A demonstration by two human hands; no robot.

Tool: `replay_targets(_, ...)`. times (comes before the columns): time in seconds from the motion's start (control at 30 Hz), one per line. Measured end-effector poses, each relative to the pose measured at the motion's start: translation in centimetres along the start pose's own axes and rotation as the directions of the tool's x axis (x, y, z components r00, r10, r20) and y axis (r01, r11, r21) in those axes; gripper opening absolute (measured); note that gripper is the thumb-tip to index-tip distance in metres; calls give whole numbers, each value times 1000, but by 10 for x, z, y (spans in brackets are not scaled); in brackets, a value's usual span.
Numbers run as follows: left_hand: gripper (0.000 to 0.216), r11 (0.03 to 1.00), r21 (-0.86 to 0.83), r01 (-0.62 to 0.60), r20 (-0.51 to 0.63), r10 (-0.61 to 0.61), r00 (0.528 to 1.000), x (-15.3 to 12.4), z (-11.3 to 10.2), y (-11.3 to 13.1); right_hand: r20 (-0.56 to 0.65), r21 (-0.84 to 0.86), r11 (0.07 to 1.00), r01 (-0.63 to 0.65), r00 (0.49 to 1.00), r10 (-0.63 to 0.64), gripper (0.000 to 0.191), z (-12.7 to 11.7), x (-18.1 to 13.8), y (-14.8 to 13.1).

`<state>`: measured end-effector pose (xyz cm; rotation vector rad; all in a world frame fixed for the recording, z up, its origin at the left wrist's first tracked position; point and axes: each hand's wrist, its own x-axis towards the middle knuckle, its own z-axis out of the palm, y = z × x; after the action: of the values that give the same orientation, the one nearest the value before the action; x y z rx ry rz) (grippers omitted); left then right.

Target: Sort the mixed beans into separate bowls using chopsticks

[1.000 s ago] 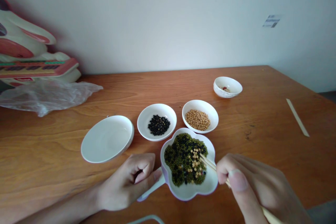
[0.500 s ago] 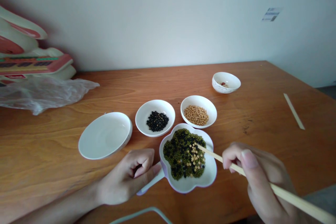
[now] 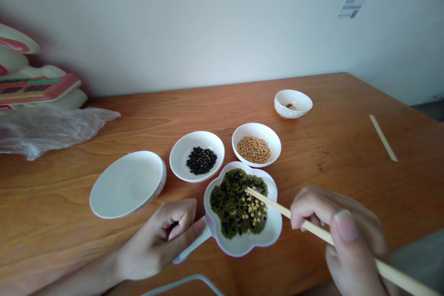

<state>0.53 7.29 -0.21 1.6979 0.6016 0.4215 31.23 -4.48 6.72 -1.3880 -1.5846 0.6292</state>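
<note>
My left hand [image 3: 163, 236] is closed round the handle of a white, flower-shaped dish [image 3: 273, 222] with a pale purple rim. In the dish lie green beans [image 3: 227, 215], with black beans and yellow soybeans [image 3: 255, 212] mixed among them, the soybeans mostly toward the right. My right hand [image 3: 343, 236] grips wooden chopsticks [image 3: 284, 210], whose tips reach over the beans near the dish's middle. Whether the tips pinch a bean is too small to tell. Behind the dish stand a white bowl [image 3: 178, 157] of black beans and another white bowl [image 3: 275, 145] of soybeans.
A white bowl [image 3: 126, 185] with nothing visible inside stands at the left. Farther back is a small bowl [image 3: 294, 110] with a few reddish bits. A flat wooden stick [image 3: 383, 138] lies at the right. Plastic wrap [image 3: 58, 129] and a pink-and-cream object [image 3: 45, 88] sit far left.
The view has shifted slightly, so most things appear a little farther left. The chopstick tips have moved a little left over the beans, away from the soybeans. My left hand keeps the handle.
</note>
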Motion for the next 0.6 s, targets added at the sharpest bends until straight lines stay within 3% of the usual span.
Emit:
replay_targets(0.23,42,1000,-11,-6,2,6,1000,0,-1,-2,-85,-48,998,-31,996,27,56,5,6,-10)
replay_targets(0.43,42,1000,-19,1,3,-1,1000,-1,0,-1,-38,-88,994,-59,998,55,57,-5,3,1)
replay_targets(0.6,42,1000,-9,-3,8,3,1000,0,-1,0,-73,-35,997,-66,995,63,59,-5,3,3)
